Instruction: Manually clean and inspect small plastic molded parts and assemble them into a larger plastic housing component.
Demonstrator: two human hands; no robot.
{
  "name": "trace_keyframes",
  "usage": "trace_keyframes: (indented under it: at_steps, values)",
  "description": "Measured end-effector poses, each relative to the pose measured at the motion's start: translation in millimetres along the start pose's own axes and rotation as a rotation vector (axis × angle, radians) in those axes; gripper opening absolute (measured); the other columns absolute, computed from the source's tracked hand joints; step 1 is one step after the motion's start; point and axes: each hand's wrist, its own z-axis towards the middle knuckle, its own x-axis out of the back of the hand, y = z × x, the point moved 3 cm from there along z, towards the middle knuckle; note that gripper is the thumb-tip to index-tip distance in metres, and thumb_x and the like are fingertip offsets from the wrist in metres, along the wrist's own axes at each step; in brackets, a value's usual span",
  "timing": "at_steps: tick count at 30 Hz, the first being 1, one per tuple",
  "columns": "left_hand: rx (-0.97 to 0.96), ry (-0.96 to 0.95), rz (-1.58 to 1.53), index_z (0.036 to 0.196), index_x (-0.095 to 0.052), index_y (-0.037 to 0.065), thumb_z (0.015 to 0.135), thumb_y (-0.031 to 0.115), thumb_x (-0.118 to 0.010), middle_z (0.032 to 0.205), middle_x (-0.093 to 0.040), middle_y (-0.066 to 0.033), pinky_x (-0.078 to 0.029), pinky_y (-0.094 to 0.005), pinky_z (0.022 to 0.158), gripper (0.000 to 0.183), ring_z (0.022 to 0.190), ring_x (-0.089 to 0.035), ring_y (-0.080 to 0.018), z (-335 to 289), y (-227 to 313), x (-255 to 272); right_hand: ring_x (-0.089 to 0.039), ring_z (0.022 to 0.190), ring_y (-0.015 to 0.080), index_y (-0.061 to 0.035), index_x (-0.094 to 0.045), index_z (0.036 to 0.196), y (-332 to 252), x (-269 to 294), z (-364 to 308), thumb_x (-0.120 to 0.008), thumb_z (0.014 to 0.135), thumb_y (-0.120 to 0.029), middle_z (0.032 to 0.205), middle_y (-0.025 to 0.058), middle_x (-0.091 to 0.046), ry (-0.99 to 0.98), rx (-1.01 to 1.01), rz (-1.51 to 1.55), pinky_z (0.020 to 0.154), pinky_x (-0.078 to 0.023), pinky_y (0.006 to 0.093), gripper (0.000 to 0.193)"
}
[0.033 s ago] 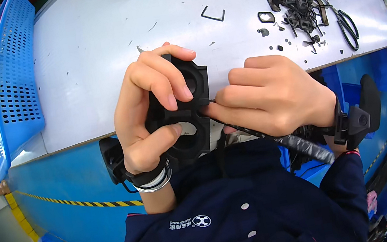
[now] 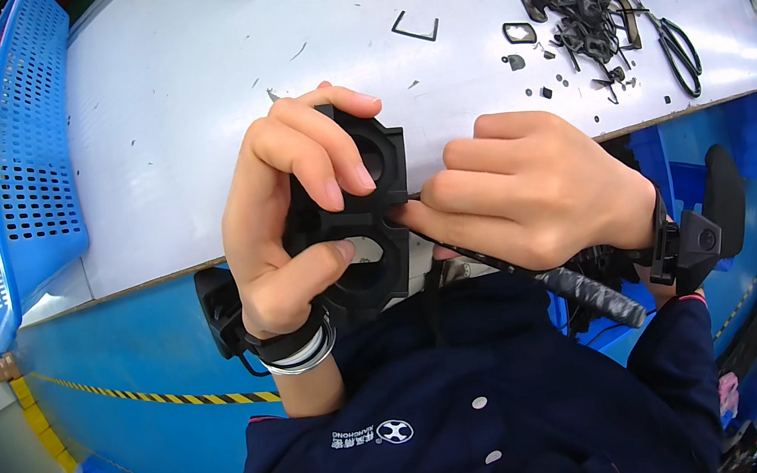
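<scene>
My left hand (image 2: 292,191) is closed around a black moulded part (image 2: 386,158) with two round openings, holding it just past the table's front edge. Its fingers curl over the upper opening, while the thumb lies at the lower one. A slim tool with a mottled grey-and-black handle (image 2: 596,299) is in my right hand (image 2: 529,188), its shaft running under the fingers. The closed right fingers meet the part's right edge, between the two openings. Those fingers and the part hide the tool's tip, so I cannot tell its kind.
A blue perforated basket (image 2: 37,172) stands at the table's left end. At the right lies a pile of black scraps (image 2: 586,15), beside black-handled scissors (image 2: 680,58). A bent black strip (image 2: 415,28) rests on the white table (image 2: 176,80). Blue bins (image 2: 673,160) sit below the right edge.
The tool's handle end has shifted slightly left, and my right hand has turned a little with it. The black part and my left hand have barely moved.
</scene>
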Motion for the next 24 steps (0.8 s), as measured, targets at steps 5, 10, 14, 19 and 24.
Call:
trace_keyframes:
  at_steps: [5, 10, 14, 19, 24]
  values:
    - [0.078, 0.152, -0.121, 0.081, -0.038, 0.009, 0.046, 0.004, -0.045, 0.083, -0.046, -0.01, -0.034, -0.0396, 0.092, 0.036, 0.103, -0.043, -0.0322, -2, 0, -3, -0.044, 0.055, 0.0121, 0.0044, -0.063, 0.086, -6, -11, -9, -0.061, 0.066, -0.009, 0.063, 0.002, -0.04, 0.15, 0.069, -0.08, 0.048, -0.034, 0.0245, 0.025]
    - [0.184, 0.353, -0.408, 0.08, -0.036, 0.01, 0.048, -0.004, -0.041, 0.095, -0.044, -0.01, -0.038, -0.0382, 0.092, 0.035, 0.118, -0.036, -0.0328, -2, 5, -18, -0.048, 0.055, 0.0161, 0.0086, -0.061, 0.096, -8, -7, -19, -0.064, 0.074, -0.01, 0.07, 0.0087, -0.052, 0.363, -0.052, -0.05, 0.044, -0.035, 0.0263, 0.029]
    - [0.215, 0.539, -0.528, 0.081, -0.036, 0.01, 0.051, -0.007, -0.042, 0.102, -0.045, -0.0108, -0.04, -0.0394, 0.093, 0.035, 0.119, -0.037, -0.028, -2, 8, -22, -0.051, 0.056, 0.018, 0.0069, -0.058, 0.105, 2, 12, -24, -0.056, 0.081, -0.002, 0.071, 0.0095, -0.055, 0.522, -0.278, -0.123, 0.05, -0.041, 0.0249, 0.026]
    - [0.071, 0.513, 0.388, 0.088, -0.049, 0.005, 0.063, -0.004, -0.052, 0.113, -0.042, -0.0166, -0.033, -0.0346, 0.093, 0.027, 0.108, -0.04, -0.0264, 4, 8, -24, -0.06, 0.065, 0.0116, -0.0024, -0.063, 0.101, 30, 30, -60, -0.06, 0.08, -0.001, 0.079, 0.0105, -0.064, 0.709, -0.864, -0.063, 0.056, -0.046, 0.022, 0.021]
    - [0.112, 0.101, 0.92, 0.095, -0.057, 0.005, 0.069, 0.016, -0.064, 0.121, -0.037, -0.0185, -0.029, -0.0399, 0.093, 0.03, 0.11, -0.034, -0.0307, 1, 20, -26, -0.056, 0.061, 0.009, -0.0054, -0.065, 0.098, 31, 36, -81, -0.063, 0.079, -0.005, 0.071, 0.0057, -0.061, 0.663, -0.922, -0.143, 0.054, -0.042, 0.0207, 0.019]
